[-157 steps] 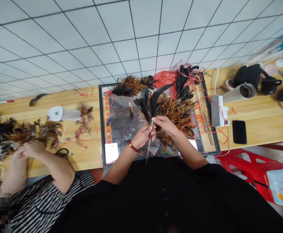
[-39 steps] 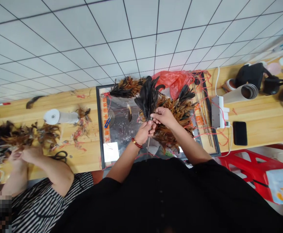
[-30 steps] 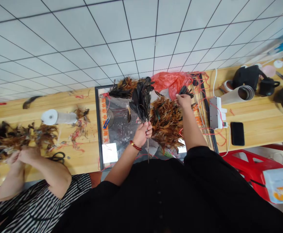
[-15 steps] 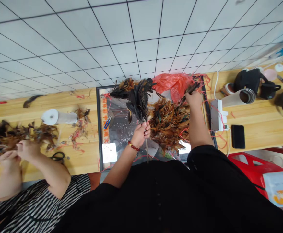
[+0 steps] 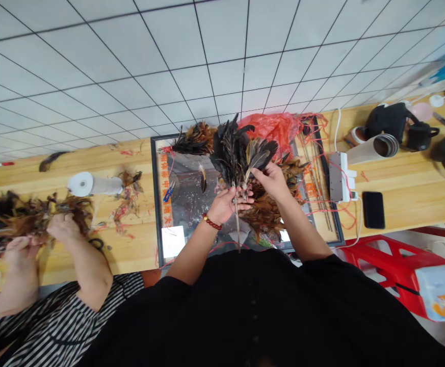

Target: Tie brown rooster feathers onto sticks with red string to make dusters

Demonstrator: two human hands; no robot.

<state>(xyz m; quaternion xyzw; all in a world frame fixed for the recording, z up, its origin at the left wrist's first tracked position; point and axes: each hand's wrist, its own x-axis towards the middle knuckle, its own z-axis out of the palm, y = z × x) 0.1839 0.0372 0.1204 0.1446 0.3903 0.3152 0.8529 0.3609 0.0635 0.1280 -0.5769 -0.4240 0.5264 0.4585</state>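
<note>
One feather bundle (image 5: pixel 230 150) is in work, held upright above the framed tray (image 5: pixel 157 204), in front of the person's chest. Dark feathers already cover the upper end of its thin stick (image 5: pixel 238 232). The lower length of the stick is bare and points down toward the body. As a judgement, the build is partly done: the head is dense at the top only, and a large loose feather pile (image 5: pixel 268 216) remains on the tray under the hands.

Left hand (image 5: pixel 227 205): closed around the stick just below the feathers, supporting the bundle. A beaded bracelet (image 5: pixel 211 223) sits on this wrist.

Right hand (image 5: pixel 272 178): fingers pinched on a small feather cluster (image 5: pixel 259 155), brown and grey, with its quill ends touching the bundle at the left hand's grip. Whether thread runs between the fingers cannot be told.

Surroundings:
- A red plastic bag (image 5: pixel 279 127) lies at the far edge of the tray, with red thread (image 5: pixel 323 153) trailing over the right rim.
- Blue clippers (image 5: pixel 169 191) lie on the left part of the tray.
- The desk (image 5: pixel 417 196) carries a power strip (image 5: pixel 340 176) and a phone (image 5: pixel 373 209) to the right.
- A co-worker's hand (image 5: pixel 63 227) grips other feathers well to the left, near a paper roll (image 5: pixel 88 183).
</note>
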